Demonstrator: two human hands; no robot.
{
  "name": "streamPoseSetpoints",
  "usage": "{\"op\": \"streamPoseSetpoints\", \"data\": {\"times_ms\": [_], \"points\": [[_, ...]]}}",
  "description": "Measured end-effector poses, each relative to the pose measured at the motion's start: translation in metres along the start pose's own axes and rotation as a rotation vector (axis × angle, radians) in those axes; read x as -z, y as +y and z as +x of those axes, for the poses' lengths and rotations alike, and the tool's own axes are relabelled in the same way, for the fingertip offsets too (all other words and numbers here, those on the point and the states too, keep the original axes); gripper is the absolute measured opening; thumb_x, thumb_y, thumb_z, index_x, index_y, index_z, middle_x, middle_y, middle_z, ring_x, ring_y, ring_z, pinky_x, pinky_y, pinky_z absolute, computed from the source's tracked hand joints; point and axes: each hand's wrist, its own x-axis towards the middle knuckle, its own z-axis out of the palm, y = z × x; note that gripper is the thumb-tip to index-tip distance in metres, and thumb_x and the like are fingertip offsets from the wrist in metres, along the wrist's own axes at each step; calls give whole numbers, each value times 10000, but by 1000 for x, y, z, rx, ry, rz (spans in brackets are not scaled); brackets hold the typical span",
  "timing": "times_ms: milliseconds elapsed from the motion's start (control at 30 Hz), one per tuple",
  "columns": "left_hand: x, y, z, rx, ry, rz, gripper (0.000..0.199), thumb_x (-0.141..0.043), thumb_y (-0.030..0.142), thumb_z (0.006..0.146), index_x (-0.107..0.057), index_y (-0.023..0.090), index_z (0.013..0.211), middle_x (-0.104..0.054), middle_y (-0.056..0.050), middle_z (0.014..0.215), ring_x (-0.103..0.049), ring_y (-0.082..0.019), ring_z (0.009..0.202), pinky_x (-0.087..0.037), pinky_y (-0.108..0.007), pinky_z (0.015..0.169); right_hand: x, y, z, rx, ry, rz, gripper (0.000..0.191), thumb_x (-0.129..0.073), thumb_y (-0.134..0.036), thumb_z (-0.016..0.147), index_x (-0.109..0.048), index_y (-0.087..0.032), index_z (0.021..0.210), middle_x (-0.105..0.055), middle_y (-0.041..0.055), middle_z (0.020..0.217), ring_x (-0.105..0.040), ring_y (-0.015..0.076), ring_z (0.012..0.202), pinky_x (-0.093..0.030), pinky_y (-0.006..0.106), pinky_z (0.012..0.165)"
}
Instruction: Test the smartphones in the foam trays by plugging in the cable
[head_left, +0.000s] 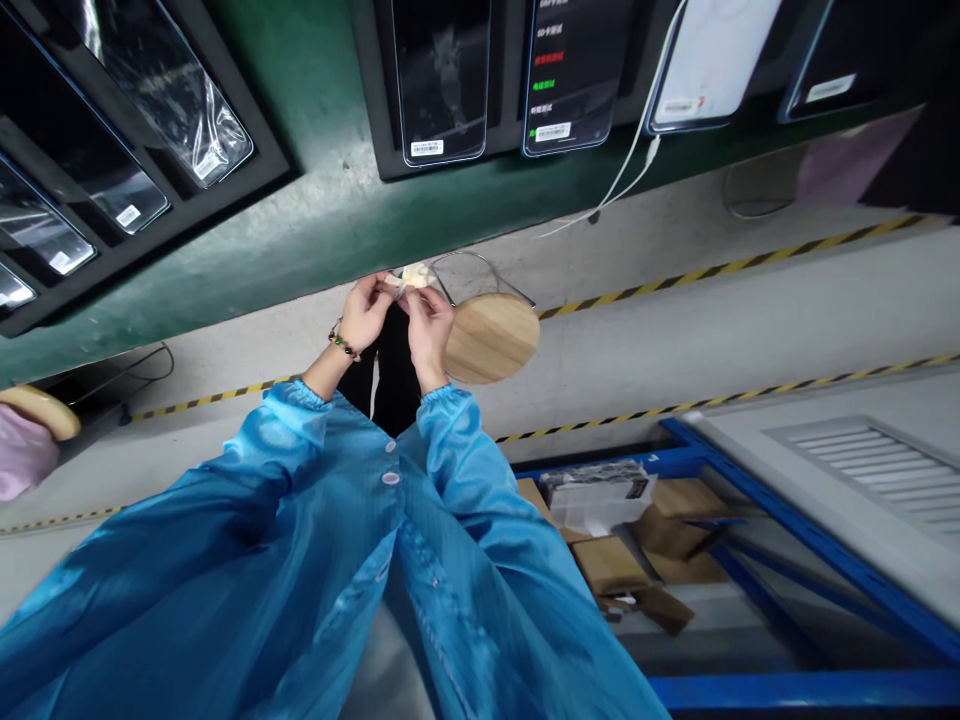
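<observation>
Just off the front edge of the green table, my left hand and my right hand are close together. Fingertips of both pinch a small crumpled, pale yellowish-white piece; its exact kind is too small to make out. A beaded bracelet circles my left wrist. Beyond the hands, a smartphone lies in a black tray on the table. Beside it another smartphone shows a dark screen with lines of coloured text.
Film-covered phones fill a second black tray at left. A white cable hangs over the table edge near a lit phone. A round wooden stool stands right of my hands. Behind it, a blue rack holds cardboard boxes.
</observation>
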Motion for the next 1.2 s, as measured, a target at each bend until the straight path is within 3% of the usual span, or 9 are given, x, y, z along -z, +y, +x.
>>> {"op": "streamPoseSetpoints", "data": {"times_ms": [167, 267, 367, 533, 733, 867, 1067, 1200], "points": [[8, 8, -5, -57, 33, 101, 400, -695, 370, 985, -714, 160, 1325, -795, -164, 1276, -756, -279, 1105, -605, -443, 1080, 7, -11, 1, -52, 61, 22, 301, -628, -441, 1085, -773, -187, 1018, -802, 114, 1132, -788, 203, 979, -676, 324, 905], [9, 12, -5, -148, 2, 212, 362, -619, 350, 1048, -749, 182, 1341, -792, -148, 1349, -745, -284, 1217, -569, -450, 1159, 18, -15, -2, -15, 38, -57, 251, -640, -382, 1088, -775, -186, 1009, -786, 114, 1127, -781, 207, 937, -668, 321, 861], [8, 12, -2, -229, -72, 281, 360, -561, 343, 1089, -791, 181, 1312, -793, -144, 1364, -723, -291, 1316, -558, -444, 1188, 30, -16, -4, 47, -23, -256, 222, -595, -300, 1114, -779, -200, 1039, -760, 114, 1134, -761, 228, 1000, -651, 356, 953], [11, 11, 8, -261, -207, 358, 392, -513, 351, 1122, -807, 177, 1315, -799, -146, 1354, -735, -297, 1293, -570, -457, 1190, 43, -18, -2, 123, -148, -492, 274, -511, -200, 1128, -784, -200, 1102, -709, 145, 1241, -729, 270, 1148, -602, 404, 1078], [13, 12, 16, -301, -314, 404, 343, -537, 311, 1100, -821, 188, 1247, -801, -174, 1326, -742, -335, 1252, -559, -529, 1207, 47, -22, 2, 154, -176, -565, 301, -472, -134, 1113, -769, -183, 1089, -680, 143, 1238, -724, 253, 1044, -611, 387, 1000], [11, 12, 19, -318, -356, 421, 305, -548, 301, 1081, -819, 197, 1175, -817, -169, 1253, -749, -333, 1224, -573, -509, 1180, 50, -24, 3, 160, -216, -614, 300, -475, -124, 1113, -771, -165, 1085, -687, 149, 1229, -717, 258, 1021, -606, 398, 997], [10, 14, 19, -298, -379, 437, 259, -561, 254, 1036, -803, 164, 1023, -811, -182, 1063, -767, -329, 1073, -609, -461, 1054, 54, -23, 3, 145, -285, -640, 353, -427, -100, 1103, -774, -165, 1117, -698, 161, 1277, -727, 259, 986, -611, 409, 987], [8, 16, 19, -256, -316, 410, 211, -624, 269, 998, -809, 174, 961, -812, -149, 991, -776, -320, 996, -611, -433, 985, 53, -21, 3, 146, -261, -588, 292, -471, -106, 1093, -752, -178, 1070, -702, 155, 1252, -732, 271, 1036, -599, 415, 1023]]}}
